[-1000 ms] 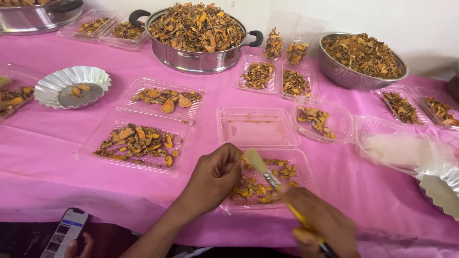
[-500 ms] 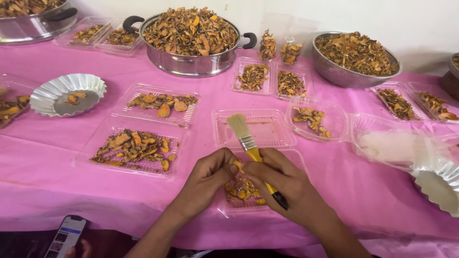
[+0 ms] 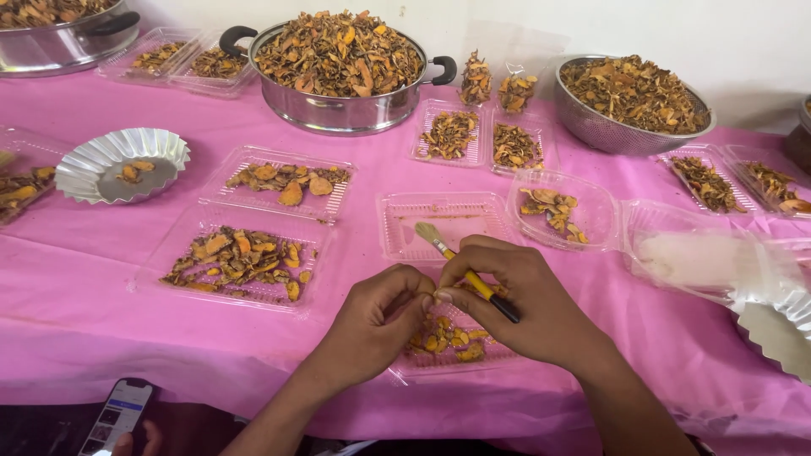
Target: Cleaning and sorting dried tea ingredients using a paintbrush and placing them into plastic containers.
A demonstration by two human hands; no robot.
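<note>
My right hand (image 3: 515, 300) grips a small brush (image 3: 463, 269) with a yellow and black handle, its pale bristles pointing up-left over an empty clear tray (image 3: 404, 226). My left hand (image 3: 380, 321) is curled beside it, fingertips meeting the right hand's, pinching something too small to make out. Both hands hover over a clear plastic tray (image 3: 452, 346) of orange-brown dried slices at the table's front edge.
A pink cloth (image 3: 76, 279) covers the table. On it stand a steel pot (image 3: 338, 63) and a steel bowl (image 3: 634, 93) heaped with dried slices, several clear trays of slices, and a fluted foil dish (image 3: 122, 165). Another person's hand holds a phone (image 3: 114, 418) bottom left.
My hands have come together over the front tray. The brush swung from low at the right to upright in my right hand, bristles now pointing up-left.
</note>
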